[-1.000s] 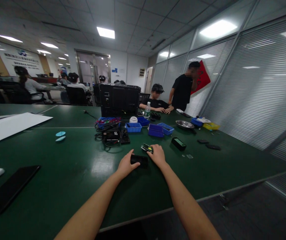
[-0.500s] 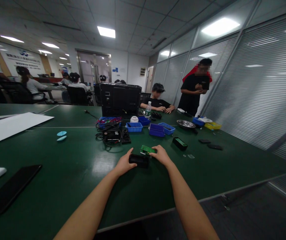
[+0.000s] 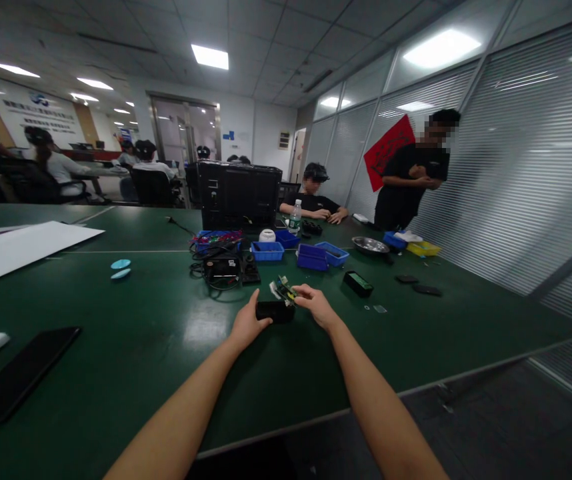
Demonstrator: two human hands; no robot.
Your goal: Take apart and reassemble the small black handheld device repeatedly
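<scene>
- Left hand (image 3: 249,321): its grip looks clamped on the left end of the black case (image 3: 279,313), over the bench (image 3: 166,373).
- Right hand (image 3: 318,307): grip pinched on the tilted board (image 3: 281,291), just beyond the case.
- Likely step: turning the board by the case; the next move calls for a steady case.
- Case's inside and board's details: hard to make out.

Bottle (image 3: 295,217) beside black monitor (image 3: 240,193); baseball (image 3: 267,236) in front.

The left hand (image 3: 247,323) is holding a black box (image 3: 279,313) on the green table (image 3: 166,380), and the right hand (image 3: 316,305) holds a circuit board (image 3: 283,290) just above it.
</scene>
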